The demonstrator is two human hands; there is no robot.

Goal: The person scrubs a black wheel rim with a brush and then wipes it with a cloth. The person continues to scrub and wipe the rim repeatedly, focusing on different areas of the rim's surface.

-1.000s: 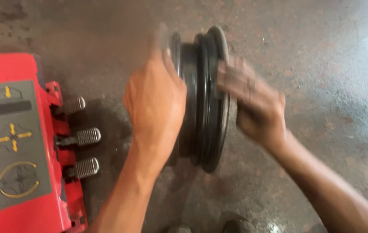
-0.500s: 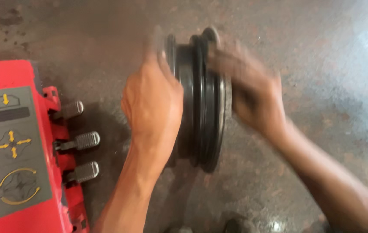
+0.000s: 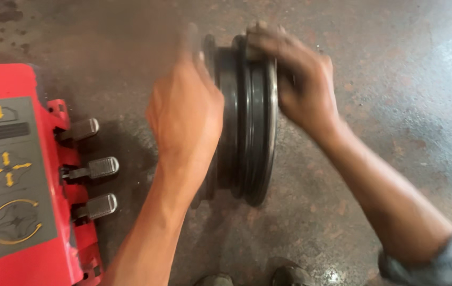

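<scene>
A bare black steel wheel rim [image 3: 247,143] stands upright on its edge on the stained concrete floor, seen from above. My left hand [image 3: 186,114] presses flat against the rim's left face, fingers wrapped over its top edge. My right hand [image 3: 297,85] grips the rim's right flange near the top, fingers curled over the edge. Both hands are blurred by motion.
A red machine base [image 3: 14,175] with grey arrow pictograms fills the left side, with three metal foot pedals [image 3: 91,169] sticking out toward the rim. The toes of two shoes [image 3: 252,275] show at the bottom edge. Concrete floor [image 3: 395,63] lies to the right.
My right hand has slid from the rim's right side up to its top edge. The rim stays upright in nearly the same place, and my left hand stays on its left face.
</scene>
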